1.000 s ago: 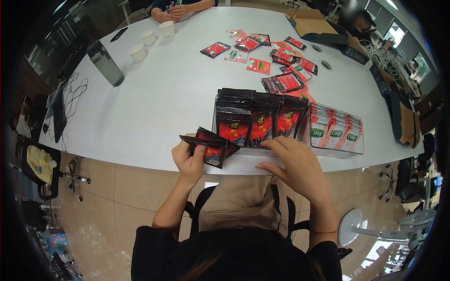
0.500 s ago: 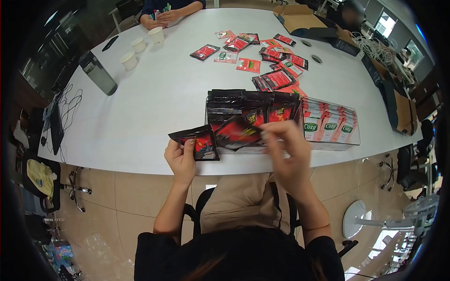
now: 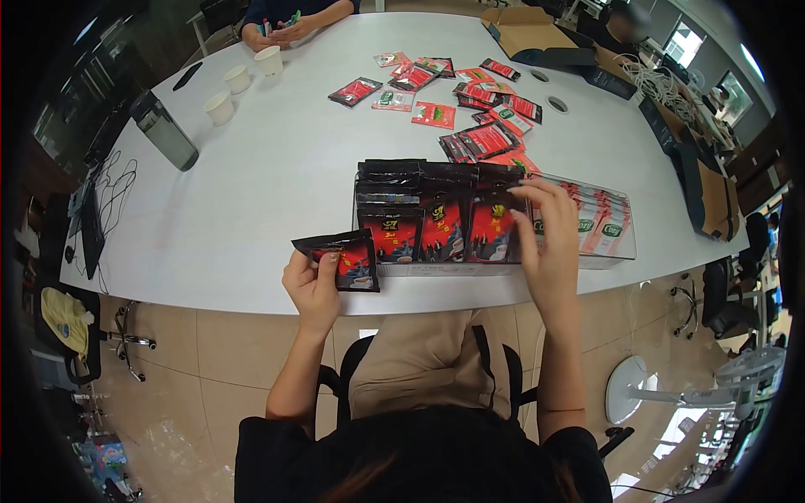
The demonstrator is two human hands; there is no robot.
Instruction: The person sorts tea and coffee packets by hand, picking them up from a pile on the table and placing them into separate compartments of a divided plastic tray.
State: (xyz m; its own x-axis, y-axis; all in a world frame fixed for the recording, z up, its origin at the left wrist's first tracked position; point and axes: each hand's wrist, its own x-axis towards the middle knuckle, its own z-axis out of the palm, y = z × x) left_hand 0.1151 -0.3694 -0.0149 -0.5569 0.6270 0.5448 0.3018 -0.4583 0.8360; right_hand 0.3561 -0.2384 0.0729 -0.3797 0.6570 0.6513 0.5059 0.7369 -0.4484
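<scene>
In my left hand (image 3: pixel 312 289), thumb on top, is a black and red coffee sachet (image 3: pixel 356 264), held just left of a clear box. The box (image 3: pixel 453 269) has three columns of upright black and red coffee sachets (image 3: pixel 443 228). My right hand (image 3: pixel 549 222) is at the right column, its thumb and fingers apart beside the front sachet (image 3: pixel 490 226) there. Right behind that hand, a second clear section holds white and pink Cozy sachets (image 3: pixel 610 233), partly covered by my fingers.
Loose red, black and pink sachets (image 3: pixel 482 140) lie scattered beyond the box. Leftward are paper cups (image 3: pixel 220 109), a grey bottle (image 3: pixel 165 132) and a phone (image 3: pixel 187 76). Open cardboard boxes (image 3: pixel 524 33) line the far right. Across the table, a person's hands (image 3: pixel 285 32) hold pens.
My right hand has moved a sachet from beside my left hand to the box's right column, and its fingers have parted. My left hand still holds its sachet. The view has shifted slightly.
</scene>
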